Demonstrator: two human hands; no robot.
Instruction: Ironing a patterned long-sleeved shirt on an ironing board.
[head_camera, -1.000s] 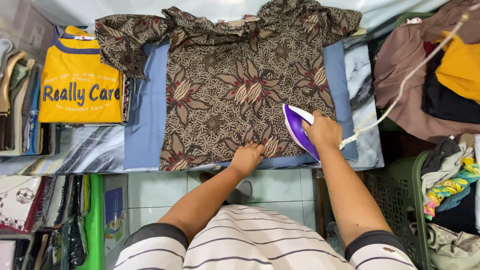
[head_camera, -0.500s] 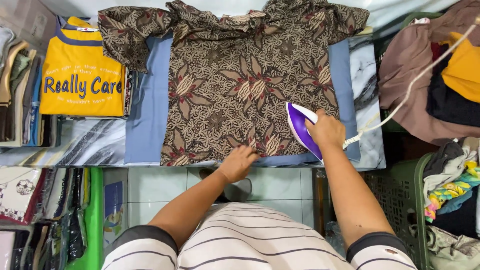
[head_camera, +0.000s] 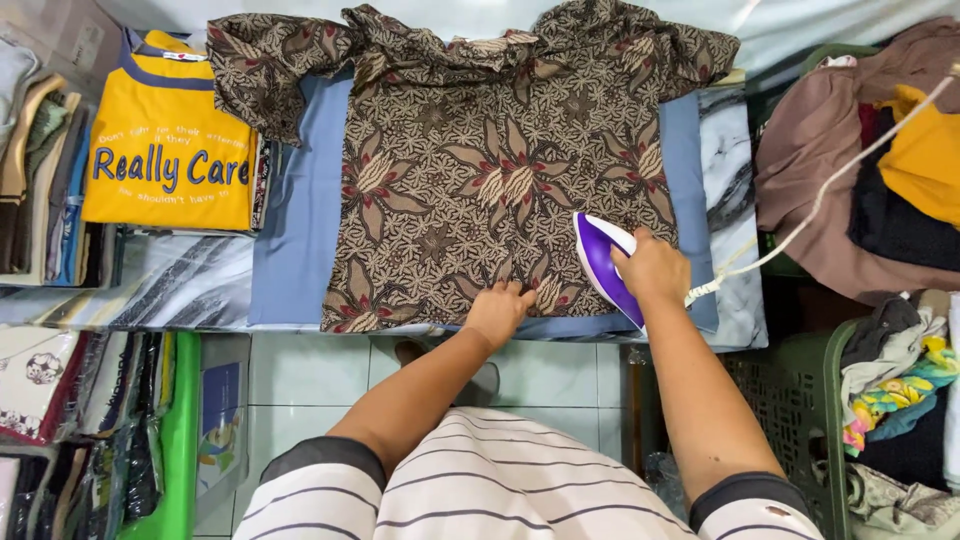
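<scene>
Now the right hand (head_camera: 652, 268) is wrapped around the handle of a purple and white plastic iron (head_camera: 600, 258), fingers curled shut over it, the iron's pointed nose aimed away from the wrist and its sole sitting flat on the lower right part of a brown short-sleeved shirt with a cream and red floral print (head_camera: 480, 170). The left hand (head_camera: 497, 312) lies flat and open-fingered on the shirt's hem, fingertips pressing the cloth down just to the left of the iron, gripping nothing. The shirt itself is spread face up across a pale blue cloth pad (head_camera: 295, 250), collar at the far side from the fingers, both sleeves flung outward, the hem right under the left palm. The pad covers a marble-patterned board (head_camera: 180, 285) whose bare surface shows well beyond the left fingers and again past the right knuckles. A white braided cord (head_camera: 810, 210) runs off from behind the right hand toward the upper right corner. Far to the left of the left hand rests a folded yellow T-shirt with blue lettering (head_camera: 165, 165) atop a stack of folded clothes. Out beyond the right hand sits a heap of unfolded garments in brown, yellow and dark tones (head_camera: 850, 170), with a green plastic laundry basket (head_camera: 800, 390) below it.
</scene>
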